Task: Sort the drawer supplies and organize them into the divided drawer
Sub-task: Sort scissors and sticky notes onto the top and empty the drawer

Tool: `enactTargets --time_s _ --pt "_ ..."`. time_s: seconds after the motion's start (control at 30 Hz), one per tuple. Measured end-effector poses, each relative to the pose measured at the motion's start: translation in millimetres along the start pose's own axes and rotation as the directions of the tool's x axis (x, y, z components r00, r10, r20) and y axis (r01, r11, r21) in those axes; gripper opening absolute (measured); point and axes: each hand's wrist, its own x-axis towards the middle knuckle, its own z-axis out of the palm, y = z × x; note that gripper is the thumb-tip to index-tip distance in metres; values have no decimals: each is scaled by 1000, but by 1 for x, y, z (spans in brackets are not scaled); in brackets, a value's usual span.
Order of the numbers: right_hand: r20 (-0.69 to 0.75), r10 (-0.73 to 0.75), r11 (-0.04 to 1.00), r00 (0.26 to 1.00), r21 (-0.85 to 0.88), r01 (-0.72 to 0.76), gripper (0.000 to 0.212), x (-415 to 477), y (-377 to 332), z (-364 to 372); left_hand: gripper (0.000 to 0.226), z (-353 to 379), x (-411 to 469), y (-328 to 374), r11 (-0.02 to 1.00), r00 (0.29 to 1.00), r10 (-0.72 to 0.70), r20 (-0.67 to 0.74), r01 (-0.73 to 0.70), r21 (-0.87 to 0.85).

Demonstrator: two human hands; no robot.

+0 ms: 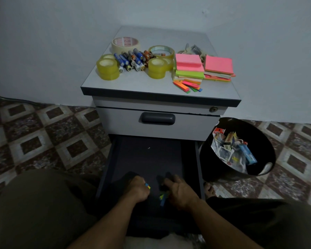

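Two hands (137, 188) (180, 193) in one drawer (147, 155); left pinches tabs (147, 186).

The cabinet top (151, 85) is pale grey with a dark edge. At its nine o'clock the tape rolls (108, 69) are translucent yellow. At eleven the masking tape (125, 44) is cream with red print. The batteries (133, 59) are blue, black and orange. At three o'clock the sticky notes (189, 62) are pink, green and orange. The drawer (147, 159) is black, and the index tabs (147, 186) at its six o'clock are yellow and blue. The floor tiles (34, 137) show brown-and-cream squares.
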Motion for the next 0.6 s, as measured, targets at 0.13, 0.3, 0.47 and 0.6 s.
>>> enactTargets --time_s 0.13,0.3,0.47,0.6 --pt "26 -86 988 996 -125 88 42 1 -5 -2 17 -1 -2 1 1000 1000 -7 7 7 6" --pt "49 -64 989 997 -130 70 42 3 -7 4 18 0 -1 -1 1000 1000 -1 2 1 30" --pt "15 4 1000 1000 4 -4 53 4 -3 11 20 -1 1 -2 994 1000 29 10 -30 101" --pt "12 146 985 989 86 -146 44 6 -3 16 17 -1 -6 -2 958 987 153 -57 -134 255"
